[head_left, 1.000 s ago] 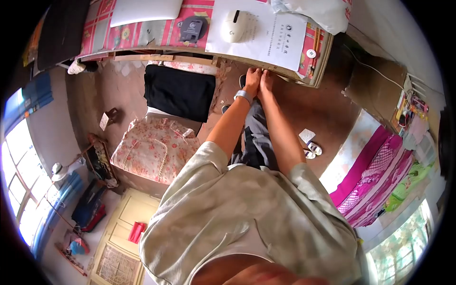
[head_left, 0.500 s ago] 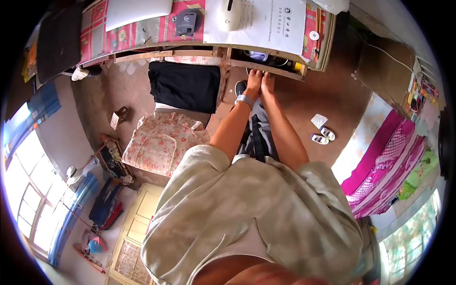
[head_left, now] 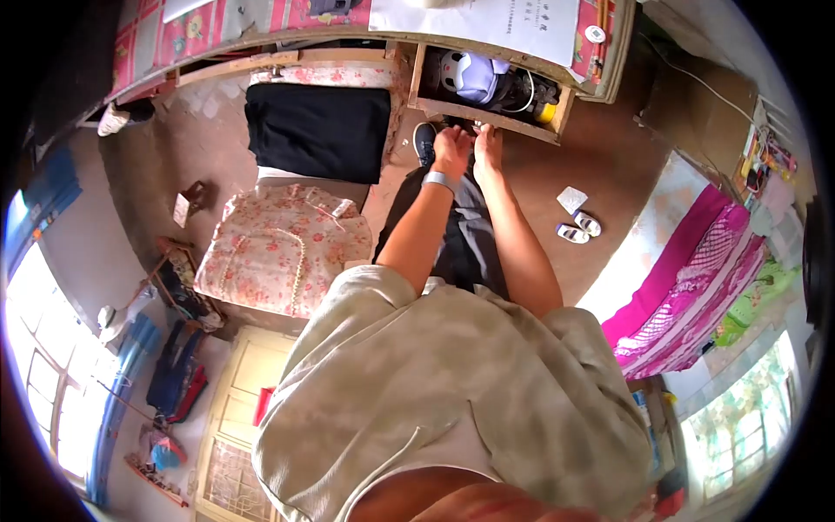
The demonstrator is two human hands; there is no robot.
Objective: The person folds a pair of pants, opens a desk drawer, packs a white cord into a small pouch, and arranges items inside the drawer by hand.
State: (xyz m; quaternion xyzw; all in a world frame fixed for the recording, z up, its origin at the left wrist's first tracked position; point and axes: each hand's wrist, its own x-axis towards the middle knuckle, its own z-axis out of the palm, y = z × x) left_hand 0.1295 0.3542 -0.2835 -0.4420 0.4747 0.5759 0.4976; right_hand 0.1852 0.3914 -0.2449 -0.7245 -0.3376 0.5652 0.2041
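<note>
A wooden drawer [head_left: 487, 117] stands pulled out from the desk, with a lilac-white cloth-like item [head_left: 477, 78], a white cord and a yellow-ended object [head_left: 545, 113] inside. My right hand [head_left: 487, 152] is at the drawer's front, its fingers closed at the small knob [head_left: 477, 125]. Just left of it, my left hand [head_left: 451, 150] has its fingers loosely apart below the drawer front, holding nothing that I can see. A pale band [head_left: 440, 180] circles my left wrist.
The desk [head_left: 287, 28] has a patterned cover and a printed sheet [head_left: 513, 26]. Left of me, a chair bears folded black cloth [head_left: 317, 130] and a floral cushion [head_left: 278, 248]. White shoes [head_left: 574, 233] lie on the floor at right, near a bed with magenta bedding [head_left: 678, 278].
The drawer has come out toward me, so its contents now show. My left hand has loosened and drawn away from its front. The camera view has tilted down.
</note>
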